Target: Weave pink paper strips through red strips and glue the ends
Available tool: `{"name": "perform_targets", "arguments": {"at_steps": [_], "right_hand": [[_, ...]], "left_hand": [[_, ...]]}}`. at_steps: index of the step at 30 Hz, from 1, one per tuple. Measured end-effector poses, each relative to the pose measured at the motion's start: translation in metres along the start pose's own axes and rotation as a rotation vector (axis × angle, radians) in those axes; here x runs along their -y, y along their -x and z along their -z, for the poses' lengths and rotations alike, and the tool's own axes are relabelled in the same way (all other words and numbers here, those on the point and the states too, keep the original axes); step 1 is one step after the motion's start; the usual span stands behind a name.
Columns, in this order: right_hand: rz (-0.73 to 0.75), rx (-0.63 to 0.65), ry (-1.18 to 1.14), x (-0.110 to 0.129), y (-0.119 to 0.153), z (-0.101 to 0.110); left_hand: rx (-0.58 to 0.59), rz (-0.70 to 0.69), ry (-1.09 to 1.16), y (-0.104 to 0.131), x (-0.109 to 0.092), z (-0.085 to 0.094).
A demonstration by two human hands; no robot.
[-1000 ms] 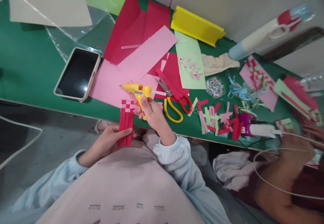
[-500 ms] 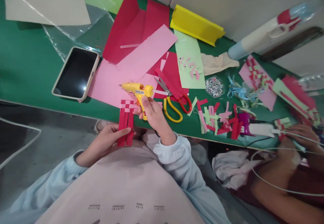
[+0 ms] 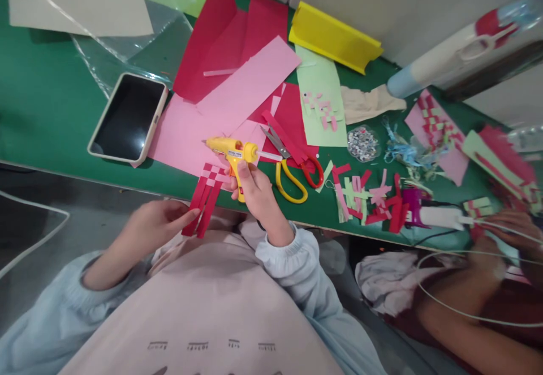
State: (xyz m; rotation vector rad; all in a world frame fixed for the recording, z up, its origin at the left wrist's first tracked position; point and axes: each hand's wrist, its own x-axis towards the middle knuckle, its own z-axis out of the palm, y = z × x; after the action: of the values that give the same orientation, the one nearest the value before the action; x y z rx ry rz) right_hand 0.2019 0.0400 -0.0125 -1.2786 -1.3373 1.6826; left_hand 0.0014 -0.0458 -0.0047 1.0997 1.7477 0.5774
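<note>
Between the thumb and fingers of my left hand (image 3: 159, 222) is the lower end of a woven paper piece (image 3: 203, 199), red strips with a pink-and-red checkered top. It tilts over the table's front edge. My right hand (image 3: 254, 191) is closed round the handle of a yellow glue gun (image 3: 231, 150), its nozzle pointing left and a clear glue stick coming out of its back. The gun's handle and right fingers are close to the checkered end; whether they touch it I cannot tell. Scissors (image 3: 292, 166) with yellow and red handles lie right of my right hand.
Pink paper (image 3: 182, 132) and red paper (image 3: 212, 47) lie behind the gun. A phone (image 3: 129, 117) rests at left. Paper strips (image 3: 360, 194), a dish of googly eyes (image 3: 363, 143) and a white power strip (image 3: 439, 218) are at right, near another person's hands (image 3: 509, 233).
My left hand has shifted left, tilting the woven piece so its lower end swings left. My right hand with the glue gun stays nearly in place.
</note>
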Motion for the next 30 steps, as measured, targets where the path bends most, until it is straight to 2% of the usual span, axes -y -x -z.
{"name": "perform_targets", "arguments": {"at_steps": [2,4,7,11,15,24,27,30], "right_hand": [[0.004,0.005,0.024,-0.001,-0.001,0.001],[0.012,0.011,0.050,-0.001,-0.001,0.003],[0.019,0.009,0.075,0.000,-0.002,0.003],[0.016,0.020,0.050,0.000,-0.002,0.003],[0.015,0.032,0.015,0.000,-0.002,0.003],[0.007,0.036,-0.024,0.001,-0.003,0.002],[0.012,0.036,-0.011,-0.001,-0.004,0.002],[0.001,0.032,-0.009,-0.002,-0.004,0.002]], "left_hand": [[-0.147,-0.121,-0.371,0.004,-0.005,0.006],[-0.204,-0.260,-0.529,0.008,-0.010,0.005],[-0.229,-0.462,-0.604,0.007,-0.015,-0.007],[-0.178,-0.552,-0.726,0.002,-0.016,-0.023],[-0.150,-0.648,-0.812,0.006,-0.011,-0.025],[-0.221,-0.644,-0.954,0.018,-0.005,-0.032],[-0.229,-0.575,-0.890,0.021,-0.007,-0.031],[-0.200,-0.418,-0.661,0.022,-0.012,-0.030]]}}
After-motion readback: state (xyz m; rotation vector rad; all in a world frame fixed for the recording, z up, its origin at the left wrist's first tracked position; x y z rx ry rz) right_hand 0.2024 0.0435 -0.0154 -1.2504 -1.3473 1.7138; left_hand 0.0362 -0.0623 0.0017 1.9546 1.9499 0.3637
